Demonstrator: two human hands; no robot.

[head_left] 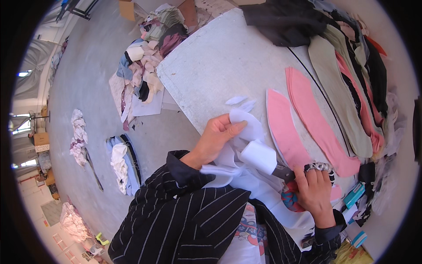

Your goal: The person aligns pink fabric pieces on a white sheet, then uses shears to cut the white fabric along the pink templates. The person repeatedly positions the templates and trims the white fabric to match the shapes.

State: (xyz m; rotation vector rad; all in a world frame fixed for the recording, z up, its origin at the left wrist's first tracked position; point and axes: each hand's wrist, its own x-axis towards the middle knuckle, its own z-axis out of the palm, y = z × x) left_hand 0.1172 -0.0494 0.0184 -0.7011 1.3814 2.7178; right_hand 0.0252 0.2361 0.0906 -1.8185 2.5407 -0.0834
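Observation:
Between the thumb and fingers of my left hand (220, 135) is the upper end of a piece of white fabric (258, 155), its lower folds hanging over the table's near edge. My right hand (313, 190) is closed round the cloth-wrapped handles of a pair of scissors (283, 173). Their dark blades point left into the white fabric, which hides the tips. Small white offcuts (241, 103) lie just beyond my left hand. Right of the fabric lie a curved pink fabric piece (286, 125) with a white edge and a stack of pink pieces (317, 121).
Long strips of grey-green fabric (338, 83) and black cloth (285, 22) cover the right and far parts of the white table (220, 57). A heap of scraps (145, 66) stands past its left edge. Folded blue cloth (125, 165) lies on the floor. Turquoise packets (354, 195) sit at right.

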